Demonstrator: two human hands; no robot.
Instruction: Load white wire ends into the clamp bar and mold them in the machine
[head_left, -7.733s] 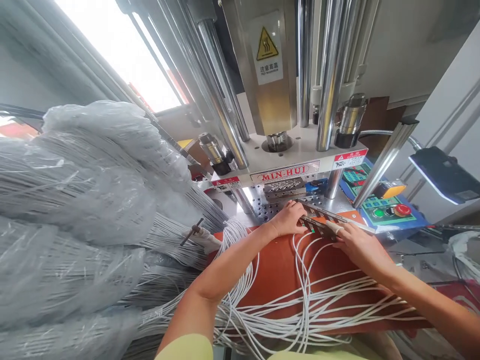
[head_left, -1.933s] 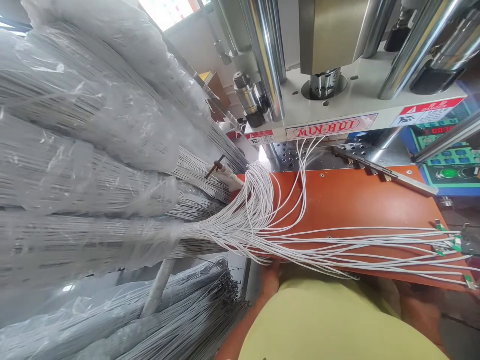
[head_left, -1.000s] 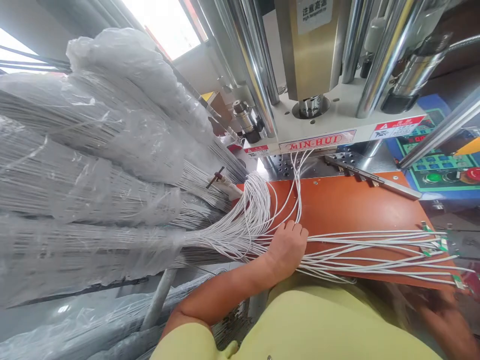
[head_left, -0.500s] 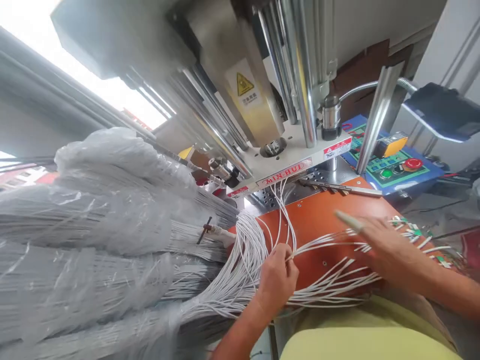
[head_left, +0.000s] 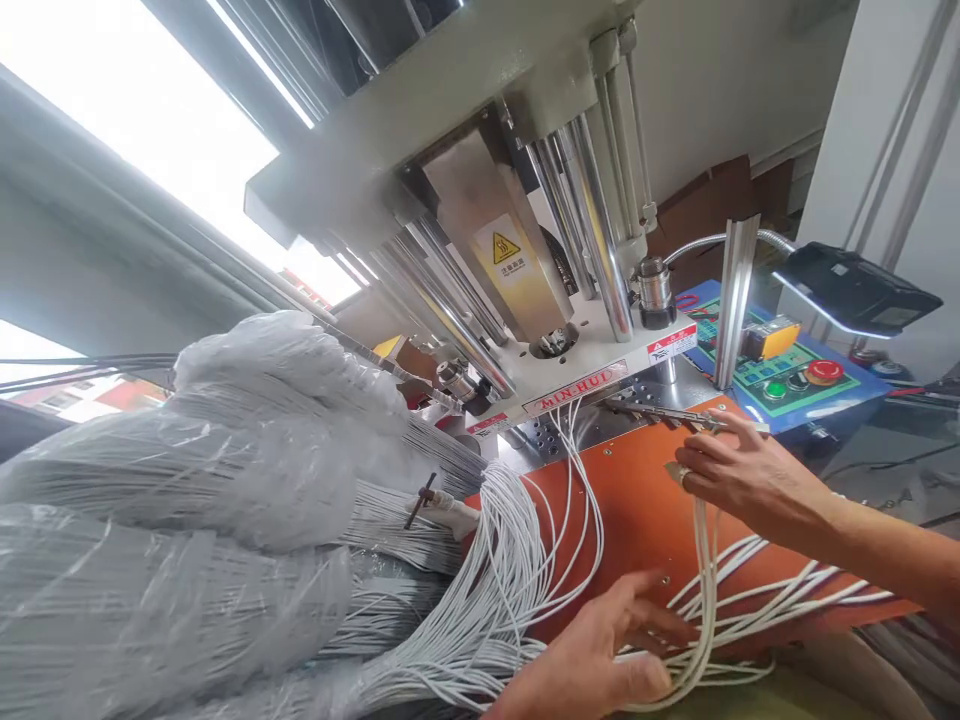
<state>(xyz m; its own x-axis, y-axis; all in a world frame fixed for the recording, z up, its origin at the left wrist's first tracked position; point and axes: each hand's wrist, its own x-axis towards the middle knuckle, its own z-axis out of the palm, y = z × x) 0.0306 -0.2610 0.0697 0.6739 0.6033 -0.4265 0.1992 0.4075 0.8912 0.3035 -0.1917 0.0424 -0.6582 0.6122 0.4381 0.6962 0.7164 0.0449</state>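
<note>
My left hand (head_left: 600, 645) is low in the centre, thumb and fingers apart, over white cables (head_left: 705, 600) on the orange work surface (head_left: 622, 520). Fingers of my right hand (head_left: 750, 480) are curled round the upper part of these cables, which hang down from it in a loop. A pale cover sits on one fingertip. The same hand's upper fingers overlap the slim metal bar (head_left: 652, 408); whether they touch it is unclear. Several other white cables (head_left: 577, 470) run from under the machine's plate (head_left: 574, 375) to a thick bundle (head_left: 510, 530) beside my left hand.
Plastic-wrapped cable bundles (head_left: 225, 480) fill the left side. A blue control panel (head_left: 795, 370) with green and red buttons and a black lamp (head_left: 862, 285) are at the right. A small T-handled clamp (head_left: 421, 500) stands at the work surface's left edge.
The view has shifted. My right hand has moved up toward the metal bar and now holds cables. My left hand has let go of the cables it pinched, moved down and right, and opened.
</note>
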